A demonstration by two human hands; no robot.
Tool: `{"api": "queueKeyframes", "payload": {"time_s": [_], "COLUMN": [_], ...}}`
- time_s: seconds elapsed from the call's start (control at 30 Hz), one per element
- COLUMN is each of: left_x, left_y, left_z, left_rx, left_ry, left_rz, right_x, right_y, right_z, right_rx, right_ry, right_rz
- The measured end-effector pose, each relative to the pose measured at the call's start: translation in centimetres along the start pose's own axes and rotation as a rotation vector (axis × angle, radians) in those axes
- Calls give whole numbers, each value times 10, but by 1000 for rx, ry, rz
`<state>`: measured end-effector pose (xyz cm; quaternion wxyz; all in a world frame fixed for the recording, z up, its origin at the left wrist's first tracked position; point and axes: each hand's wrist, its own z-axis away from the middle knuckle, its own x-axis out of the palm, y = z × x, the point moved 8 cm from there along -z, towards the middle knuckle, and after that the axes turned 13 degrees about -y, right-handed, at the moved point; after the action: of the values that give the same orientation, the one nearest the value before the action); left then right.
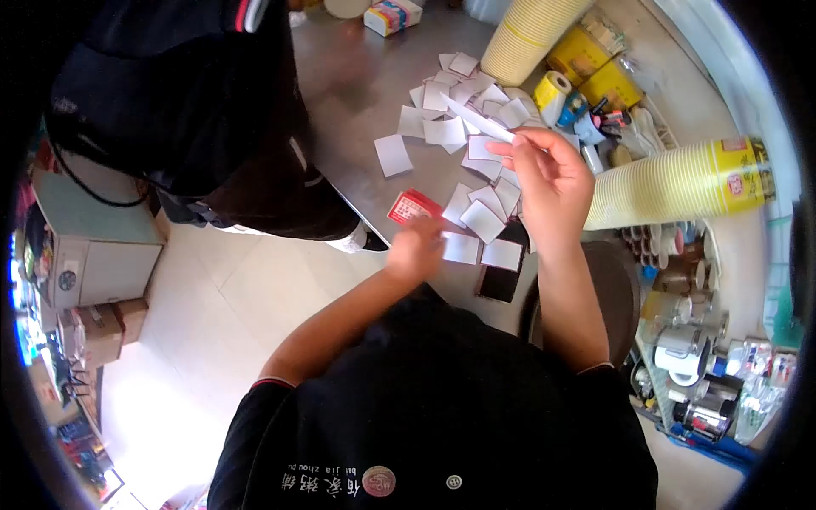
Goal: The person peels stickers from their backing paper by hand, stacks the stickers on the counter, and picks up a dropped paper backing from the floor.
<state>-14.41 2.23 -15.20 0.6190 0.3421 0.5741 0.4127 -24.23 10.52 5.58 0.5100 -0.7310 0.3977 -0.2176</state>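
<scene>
Right hand (552, 174) was raised over the bench (357, 76), fingers (520, 151) pinched on one end of a narrow white paper strip (478, 119); strip stuck out up-left past the fingertips, held clear of the surface; left hand (416, 246) was down at the near bench edge, blurred, resting on or just beside a white paper slip (460, 247) and next to a red-and-white card (413, 206); can't tell whether those fingers were closed on anything; loose white slips (443, 130) lay scattered and overlapping across the steel top, a dark phone (499, 283) touching the nearest ones; judgement: strip is near weightless, thin, floppy past the pinch, creases easily and would lift in any draught; best taken by fingertip pinch at an end or edge, light pressure; flat slips on smooth steel likely need sliding to the bench edge or lifting by a corner; stacked yellow paper cups (680, 183) lay well to the right.
</scene>
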Motion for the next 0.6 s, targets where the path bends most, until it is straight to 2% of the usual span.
{"api": "queueKeyframes", "payload": {"time_s": [0.07, 0.1, 0.17, 0.3, 0.37, 0.6], "left_x": [-35, -37, -53, -62, -65, -72], "left_y": [10, 6, -28, -39, -46, -41], "left_z": [19, 17, 17, 9, 6, 11], "left_rx": [53, 57, -335, -377, -409, -341], "left_ry": [397, 383, 463, 378, 332, 460], "left_rz": [-470, -477, -488, -540, -459, -365], "right_x": [0, 1, 5, 12, 13, 13], "right_y": [5, 8, 11, 11, 10, 8], "right_z": [1, 1, 2, 1, 1, 3], "right_rx": [-13, 20, 19, 3, -4, -9], "right_ry": [-38, -29, -23, -51, -65, -51], "right_rz": [-15, -16, -31, -31, 4, -24]}}
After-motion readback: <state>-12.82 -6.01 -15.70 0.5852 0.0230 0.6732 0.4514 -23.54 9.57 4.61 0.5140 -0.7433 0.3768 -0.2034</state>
